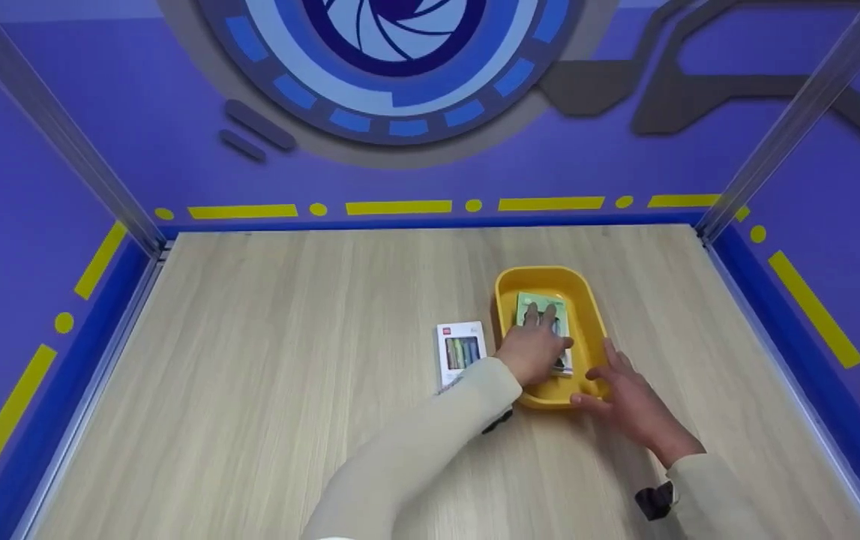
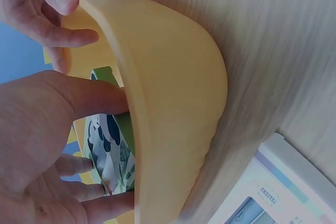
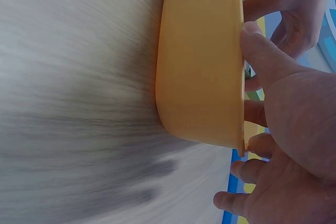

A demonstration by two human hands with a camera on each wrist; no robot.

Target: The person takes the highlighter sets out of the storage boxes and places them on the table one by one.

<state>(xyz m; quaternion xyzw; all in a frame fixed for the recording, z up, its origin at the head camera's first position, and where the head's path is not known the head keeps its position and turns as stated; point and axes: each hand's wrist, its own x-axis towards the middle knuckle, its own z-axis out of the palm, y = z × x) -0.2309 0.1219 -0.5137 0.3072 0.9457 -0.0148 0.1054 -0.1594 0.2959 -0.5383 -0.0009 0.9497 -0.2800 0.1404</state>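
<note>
A yellow plastic bin [image 1: 596,330] stands on the table, right of centre. Inside it is a green box [image 1: 525,300] printed with a panda [image 2: 102,135]. My left hand [image 1: 534,352] reaches over the bin's left rim and holds this box, thumb at one side and fingers spread over it; its palm hides part of the box. My right hand [image 1: 628,401] grips the bin's near right corner, thumb on the rim [image 3: 239,77] and a finger reaching inside. A white carton with a window showing coloured sticks [image 1: 462,351] lies left of the bin, partly behind my left sleeve.
The wood-grain table [image 1: 272,360] is enclosed by purple-blue panels [image 1: 370,180] at the back and both sides, with metal posts at the corners. A dark wrist device [image 1: 654,501] sits at my right cuff.
</note>
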